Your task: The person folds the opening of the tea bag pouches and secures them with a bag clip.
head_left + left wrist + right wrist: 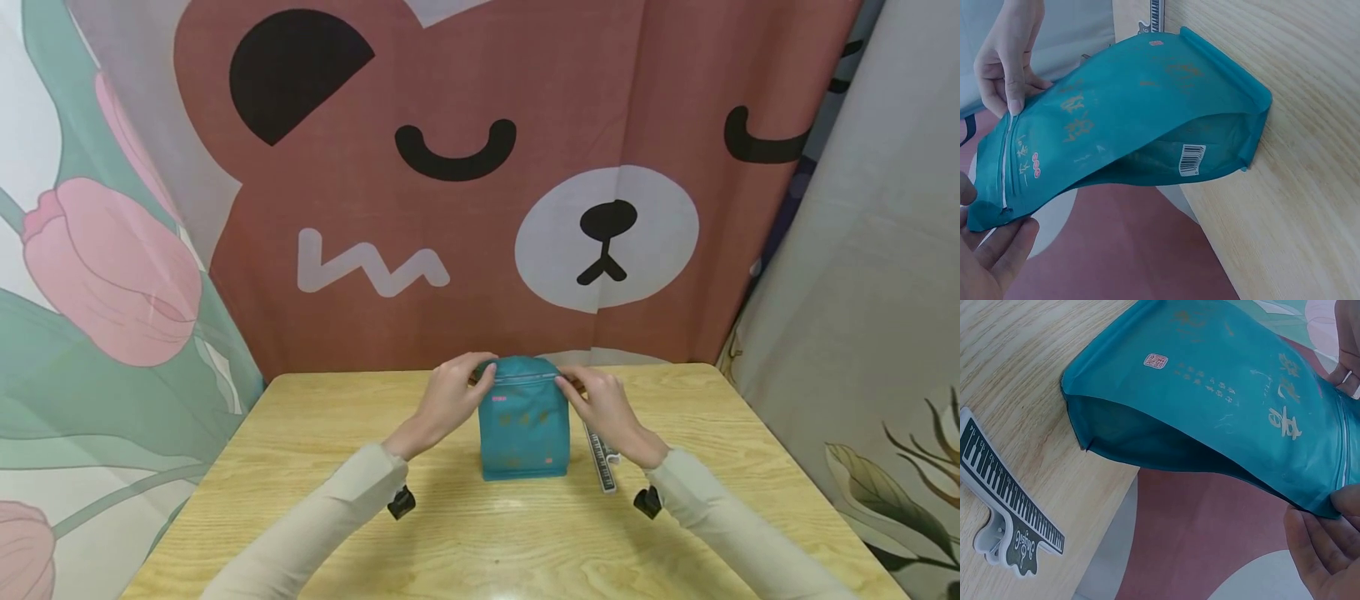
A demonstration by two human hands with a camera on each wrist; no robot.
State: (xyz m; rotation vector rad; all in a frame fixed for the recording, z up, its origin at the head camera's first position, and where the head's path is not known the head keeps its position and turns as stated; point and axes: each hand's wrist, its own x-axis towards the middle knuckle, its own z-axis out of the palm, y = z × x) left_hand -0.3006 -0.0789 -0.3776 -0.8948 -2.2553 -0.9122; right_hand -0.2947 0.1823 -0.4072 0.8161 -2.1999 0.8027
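Observation:
A teal zip pouch with gold writing stands upright on the table. My left hand pinches the left end of its top, thumb in front and fingers behind. At the opposite end, the thumb and fingers of my right hand pinch the pouch beside the zip strip. The strip runs across the pouch between both hands in the left wrist view, and a barcode label shows on the folded side. Just right of the pouch lies a clip with a piano-key pattern and the word Music.
The light wood table ends a little behind the pouch. Beyond it hangs a curtain with a large bear print. Floral curtains hang at the left and right. Dark wrist cameras sit under both cuffs.

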